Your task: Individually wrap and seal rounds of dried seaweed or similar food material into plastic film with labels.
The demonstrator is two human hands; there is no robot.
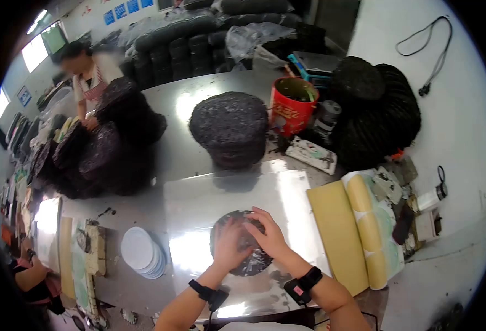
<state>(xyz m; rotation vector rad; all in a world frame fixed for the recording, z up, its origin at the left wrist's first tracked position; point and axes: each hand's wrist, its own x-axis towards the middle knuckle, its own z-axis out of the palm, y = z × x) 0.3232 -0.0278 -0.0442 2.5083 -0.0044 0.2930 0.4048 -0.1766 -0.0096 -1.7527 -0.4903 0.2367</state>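
A round, flat dark piece [254, 263] with a shiny, crinkled surface lies on the reflective metal sheet [198, 193]. My left hand [230, 245] rests on its left part, fingers spread and slightly blurred. My right hand [266, 233] lies over its upper right edge, fingers apart and bent toward the left hand. Both hands touch the piece, and neither is closed around it. Each wrist has a black band. Beyond the sheet stands a stack of dark round pieces [229, 129].
White discs [138, 248] are stacked at left. A red bucket [292, 107], a white block [312, 155] and a yellow sheet [336, 237] lie at right. Dark stacks [113, 149] stand far left beside a co-worker [91, 74]. Another person's arm [32, 275] shows at lower left.
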